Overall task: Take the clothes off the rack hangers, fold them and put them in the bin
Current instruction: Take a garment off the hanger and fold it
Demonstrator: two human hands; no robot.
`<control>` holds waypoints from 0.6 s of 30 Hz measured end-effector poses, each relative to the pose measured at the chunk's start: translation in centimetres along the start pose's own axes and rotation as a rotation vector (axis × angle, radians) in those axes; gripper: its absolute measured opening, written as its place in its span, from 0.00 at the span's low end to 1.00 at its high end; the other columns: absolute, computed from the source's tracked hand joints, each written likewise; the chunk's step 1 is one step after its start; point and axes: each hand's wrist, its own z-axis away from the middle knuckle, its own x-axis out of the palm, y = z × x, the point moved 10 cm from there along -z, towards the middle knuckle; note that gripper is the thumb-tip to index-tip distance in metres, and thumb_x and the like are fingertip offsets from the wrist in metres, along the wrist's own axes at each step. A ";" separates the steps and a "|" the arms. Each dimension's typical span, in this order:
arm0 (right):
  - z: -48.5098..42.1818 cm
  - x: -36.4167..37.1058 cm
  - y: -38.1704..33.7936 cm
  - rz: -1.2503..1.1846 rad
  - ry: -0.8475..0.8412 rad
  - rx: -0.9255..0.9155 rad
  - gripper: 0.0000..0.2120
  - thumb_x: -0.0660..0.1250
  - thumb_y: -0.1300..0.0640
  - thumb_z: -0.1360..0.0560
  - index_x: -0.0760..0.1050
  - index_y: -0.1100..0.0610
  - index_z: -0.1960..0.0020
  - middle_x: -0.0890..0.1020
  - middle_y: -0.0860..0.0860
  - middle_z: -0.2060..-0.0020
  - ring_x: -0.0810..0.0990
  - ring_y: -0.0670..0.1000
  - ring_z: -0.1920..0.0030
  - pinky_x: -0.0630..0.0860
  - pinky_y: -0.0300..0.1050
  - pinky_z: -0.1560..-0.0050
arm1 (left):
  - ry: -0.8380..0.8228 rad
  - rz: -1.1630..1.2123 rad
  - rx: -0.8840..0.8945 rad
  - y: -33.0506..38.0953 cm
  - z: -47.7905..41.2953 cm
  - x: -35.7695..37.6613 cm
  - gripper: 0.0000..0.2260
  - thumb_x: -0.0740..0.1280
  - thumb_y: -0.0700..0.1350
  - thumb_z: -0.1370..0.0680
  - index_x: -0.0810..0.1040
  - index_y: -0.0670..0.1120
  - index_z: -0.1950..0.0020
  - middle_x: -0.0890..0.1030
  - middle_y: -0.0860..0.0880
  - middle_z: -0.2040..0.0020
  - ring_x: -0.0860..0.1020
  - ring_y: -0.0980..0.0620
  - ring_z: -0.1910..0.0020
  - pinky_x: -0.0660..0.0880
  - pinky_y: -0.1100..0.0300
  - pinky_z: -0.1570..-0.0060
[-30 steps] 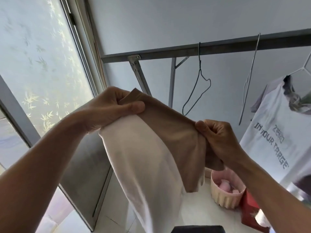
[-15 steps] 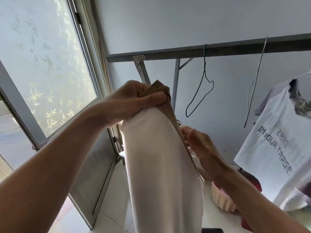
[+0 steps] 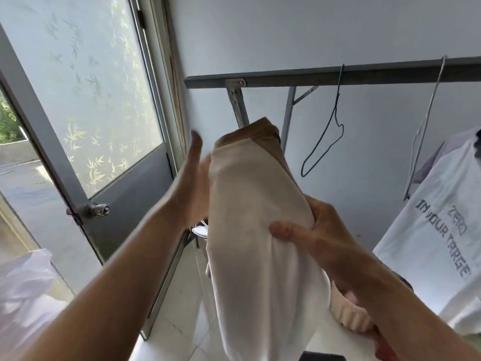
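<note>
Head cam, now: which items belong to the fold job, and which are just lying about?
Job:
- cream garment, pinched by the right hand; left hand open beside it
- printed T-shirt hanging at the rack
- dark wire hanger and pale wire hanger, both empty
- rack bar

Lying about:
- door
- white plastic bag
- ribbed basket (bin or not, cannot tell)

1. Bright daylight enters from the left through the frosted door pane [image 3: 86, 82] and the open gap beside it.
2. The translucent plastic [image 3: 23, 282] at the lower left is washed out by glare.
3. Motion blur smears the left hand [image 3: 192, 178]; its outline looks soft.
4. The right hand [image 3: 320, 238] and the white garment [image 3: 250, 204] it grips are sharper, the cloth's lower end blown out.
5. The wall [image 3: 286, 35] is evenly lit.
6. Wide-angle distortion tilts the door frame [image 3: 33, 113] at the left edge.
</note>
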 end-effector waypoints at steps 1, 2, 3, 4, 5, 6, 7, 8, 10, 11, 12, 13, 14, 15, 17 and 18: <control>-0.1 -0.3 0.0 -0.002 0.010 0.006 0.13 0.75 0.65 0.31 0.81 0.55 0.47 0.87 0.52 0.56 0.86 0.52 0.55 0.83 0.46 0.54 | -0.054 0.066 -0.115 -3.3 0.9 0.1 0.42 0.43 0.75 0.28 0.80 0.48 0.36 0.83 0.43 0.41 0.82 0.44 0.44 0.82 0.49 0.52; -0.3 -0.6 0.1 0.000 0.019 0.016 0.13 0.75 0.65 0.31 0.81 0.55 0.47 0.87 0.52 0.55 0.86 0.53 0.54 0.82 0.48 0.52 | -0.098 0.098 -0.204 -6.1 2.2 0.4 0.45 0.43 0.77 0.32 0.82 0.47 0.38 0.83 0.42 0.43 0.83 0.42 0.46 0.81 0.48 0.52; -0.4 -1.0 0.3 0.000 0.030 0.027 0.14 0.75 0.65 0.31 0.81 0.56 0.47 0.87 0.52 0.54 0.86 0.53 0.53 0.82 0.49 0.50 | -0.131 0.092 -0.251 -8.2 3.3 0.7 0.47 0.45 0.80 0.36 0.83 0.48 0.39 0.84 0.42 0.46 0.83 0.42 0.52 0.81 0.51 0.57; -0.6 -1.3 0.5 -0.004 0.038 0.042 0.14 0.75 0.64 0.30 0.81 0.56 0.46 0.87 0.52 0.54 0.86 0.54 0.52 0.82 0.50 0.49 | -0.156 0.046 -0.241 -9.4 4.1 0.7 0.47 0.49 0.81 0.38 0.81 0.50 0.37 0.85 0.44 0.50 0.83 0.44 0.58 0.77 0.56 0.64; -0.7 -1.5 0.9 -0.004 0.039 0.058 0.14 0.74 0.64 0.30 0.81 0.57 0.45 0.87 0.53 0.53 0.86 0.54 0.52 0.82 0.50 0.48 | -0.167 -0.006 -0.186 -9.7 4.6 0.8 0.46 0.56 0.81 0.39 0.77 0.51 0.32 0.84 0.46 0.51 0.82 0.48 0.61 0.73 0.59 0.68; -0.7 -1.6 1.2 -0.002 0.036 0.075 0.15 0.74 0.64 0.29 0.80 0.57 0.44 0.86 0.53 0.53 0.85 0.54 0.51 0.82 0.51 0.48 | -0.148 -0.046 -0.103 -9.4 4.6 0.7 0.45 0.66 0.77 0.38 0.70 0.53 0.27 0.84 0.45 0.51 0.82 0.50 0.62 0.73 0.59 0.68; -0.8 -1.7 1.7 -0.002 0.031 0.089 0.15 0.74 0.64 0.29 0.80 0.56 0.44 0.86 0.54 0.52 0.85 0.54 0.50 0.82 0.51 0.47 | -0.090 -0.076 -0.033 -9.0 4.5 0.2 0.45 0.74 0.68 0.36 0.62 0.55 0.23 0.84 0.43 0.50 0.82 0.48 0.61 0.76 0.57 0.66; -0.8 -1.7 2.0 -0.007 0.030 0.098 0.15 0.74 0.64 0.29 0.80 0.55 0.43 0.85 0.55 0.50 0.85 0.52 0.49 0.81 0.50 0.45 | -0.026 -0.077 0.015 -8.4 4.5 -0.1 0.44 0.78 0.57 0.32 0.58 0.58 0.23 0.84 0.38 0.50 0.84 0.44 0.58 0.80 0.53 0.61; -1.0 -1.9 2.8 0.040 0.058 0.121 0.22 0.75 0.62 0.30 0.77 0.52 0.37 0.80 0.50 0.38 0.80 0.44 0.42 0.76 0.44 0.38 | 0.056 -0.077 0.098 -7.2 4.8 -0.2 0.38 0.74 0.40 0.27 0.59 0.62 0.25 0.84 0.33 0.54 0.84 0.41 0.59 0.82 0.52 0.61; -1.2 -2.3 3.3 0.090 0.083 0.132 0.30 0.75 0.61 0.30 0.71 0.51 0.30 0.74 0.44 0.32 0.75 0.41 0.36 0.71 0.41 0.33 | 0.081 -0.111 0.128 -6.7 5.1 -0.1 0.34 0.71 0.38 0.26 0.63 0.61 0.26 0.84 0.35 0.58 0.84 0.44 0.64 0.81 0.56 0.68; -1.2 -2.5 3.5 0.121 0.098 0.139 0.37 0.76 0.59 0.30 0.64 0.49 0.25 0.68 0.40 0.30 0.69 0.39 0.32 0.67 0.39 0.31 | 0.108 -0.151 0.148 -6.3 5.4 0.0 0.29 0.70 0.37 0.25 0.68 0.59 0.28 0.84 0.40 0.63 0.82 0.48 0.68 0.77 0.60 0.75; -1.3 -2.5 3.6 0.119 0.094 0.137 0.40 0.76 0.58 0.30 0.61 0.48 0.23 0.66 0.39 0.29 0.66 0.39 0.30 0.65 0.38 0.30 | 0.145 -0.186 0.156 -5.9 5.6 0.0 0.24 0.69 0.38 0.24 0.74 0.56 0.32 0.84 0.44 0.64 0.80 0.52 0.71 0.73 0.63 0.78; -1.3 -2.4 3.8 0.083 0.077 0.132 0.41 0.77 0.57 0.31 0.61 0.47 0.24 0.69 0.42 0.29 0.69 0.41 0.31 0.68 0.40 0.31 | 0.183 -0.208 0.152 -5.7 5.8 -0.1 0.19 0.69 0.39 0.24 0.78 0.52 0.35 0.84 0.46 0.65 0.79 0.54 0.72 0.70 0.65 0.79; -1.3 -2.3 4.1 0.031 0.051 0.135 0.41 0.78 0.56 0.33 0.64 0.46 0.25 0.74 0.46 0.32 0.75 0.45 0.35 0.72 0.43 0.34 | 0.218 -0.209 0.143 -5.7 6.0 -0.3 0.14 0.69 0.38 0.24 0.81 0.49 0.39 0.83 0.49 0.66 0.78 0.57 0.73 0.69 0.67 0.79; -1.0 -1.8 4.6 -0.022 -0.024 0.151 0.39 0.80 0.56 0.37 0.69 0.46 0.29 0.81 0.52 0.40 0.82 0.50 0.42 0.78 0.47 0.40 | 0.279 -0.191 0.138 -5.9 5.9 -0.7 0.10 0.69 0.37 0.24 0.84 0.44 0.44 0.83 0.51 0.67 0.77 0.59 0.73 0.69 0.69 0.78; -0.8 -1.6 4.9 -0.005 -0.066 0.153 0.39 0.81 0.57 0.38 0.71 0.46 0.30 0.82 0.52 0.41 0.82 0.51 0.43 0.78 0.48 0.41 | 0.298 -0.186 0.137 -5.9 5.8 -0.8 0.09 0.69 0.37 0.24 0.84 0.44 0.45 0.84 0.51 0.66 0.78 0.59 0.72 0.71 0.69 0.77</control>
